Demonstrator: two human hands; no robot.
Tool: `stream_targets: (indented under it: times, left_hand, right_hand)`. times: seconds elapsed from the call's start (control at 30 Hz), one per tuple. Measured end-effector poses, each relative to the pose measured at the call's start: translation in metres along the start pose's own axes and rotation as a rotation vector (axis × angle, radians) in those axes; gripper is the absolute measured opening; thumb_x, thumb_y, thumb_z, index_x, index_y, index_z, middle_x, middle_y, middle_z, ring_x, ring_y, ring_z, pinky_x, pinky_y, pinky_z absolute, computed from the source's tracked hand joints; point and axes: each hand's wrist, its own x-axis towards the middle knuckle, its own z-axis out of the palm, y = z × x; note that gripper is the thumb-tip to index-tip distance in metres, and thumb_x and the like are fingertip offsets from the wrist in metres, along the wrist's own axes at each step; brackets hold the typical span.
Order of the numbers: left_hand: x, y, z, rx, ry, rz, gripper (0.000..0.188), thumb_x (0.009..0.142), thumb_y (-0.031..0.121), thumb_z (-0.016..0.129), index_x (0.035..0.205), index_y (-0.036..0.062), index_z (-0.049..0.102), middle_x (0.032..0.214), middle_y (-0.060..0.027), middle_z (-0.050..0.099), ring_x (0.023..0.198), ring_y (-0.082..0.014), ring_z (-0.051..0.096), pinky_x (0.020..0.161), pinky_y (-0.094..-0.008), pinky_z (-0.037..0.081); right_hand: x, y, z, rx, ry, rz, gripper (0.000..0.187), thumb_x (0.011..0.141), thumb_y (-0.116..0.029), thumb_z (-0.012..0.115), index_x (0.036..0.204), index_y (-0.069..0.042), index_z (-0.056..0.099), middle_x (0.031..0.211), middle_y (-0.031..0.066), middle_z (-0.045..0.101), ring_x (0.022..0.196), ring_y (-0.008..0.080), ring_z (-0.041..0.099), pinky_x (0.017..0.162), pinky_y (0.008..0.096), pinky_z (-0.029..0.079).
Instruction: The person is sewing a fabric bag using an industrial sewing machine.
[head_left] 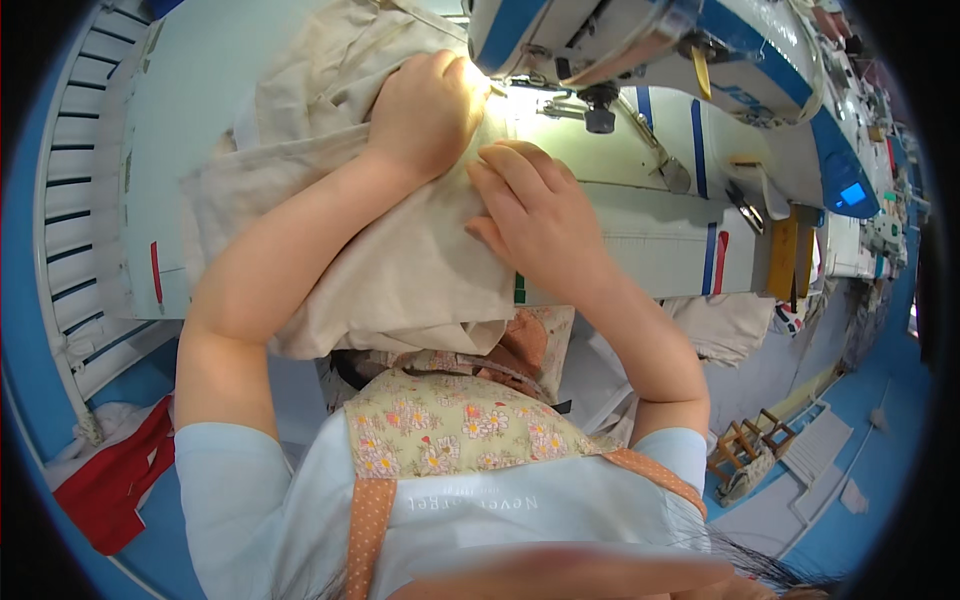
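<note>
Cream fabric [420, 250] lies in loose folds on the sewing machine table and hangs over its near edge. My left hand [428, 112] is closed on the fabric just left of the lit needle area; its fingertips are partly hidden. My right hand [537, 212] rests at the right edge of the fabric, fingers lightly bent and thumb apart, gripping nothing that I can see. Beyond both hands stands the white and blue sewing machine [650, 50], its lamp glaring over the needle area so that details there are washed out.
Small scissors [745, 208] lie on the right part of the table [640, 240], near a yellow-brown block [790, 250]. A white slatted rack [70, 220] stands at the left. Red and white cloth [115, 480] is low at the left, and a wooden rack [745, 450] low at the right.
</note>
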Motion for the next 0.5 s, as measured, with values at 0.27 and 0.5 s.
stream_targets:
  times: [0.27, 0.5]
  left_hand:
    - [-0.025, -0.022, -0.069, -0.073, -0.183, -0.032, 0.018, 0.093, 0.021, 0.064, 0.098, 0.0046, 0.064, 0.093, -0.0114, 0.065, 0.096, -0.0336, 0.064, 0.08, -0.045, 0.053]
    - [-0.021, -0.062, -0.052, -0.144, -0.108, 0.228, 0.011, 0.088, 0.009, 0.066, 0.099, 0.0062, 0.064, 0.095, -0.0084, 0.065, 0.093, -0.0314, 0.064, 0.077, -0.0407, 0.053]
  right_hand:
    - [-0.007, 0.01, 0.014, -0.068, -0.03, -0.036, 0.063, 0.076, -0.038, 0.079, 0.125, -0.002, 0.063, 0.124, 0.0059, 0.057, 0.12, 0.0231, 0.055, 0.089, 0.0403, 0.047]
    - [-0.002, 0.002, 0.012, -0.062, -0.081, 0.014, 0.061, 0.077, -0.035, 0.078, 0.128, -0.004, 0.062, 0.128, 0.0065, 0.057, 0.121, 0.0257, 0.054, 0.094, 0.0419, 0.044]
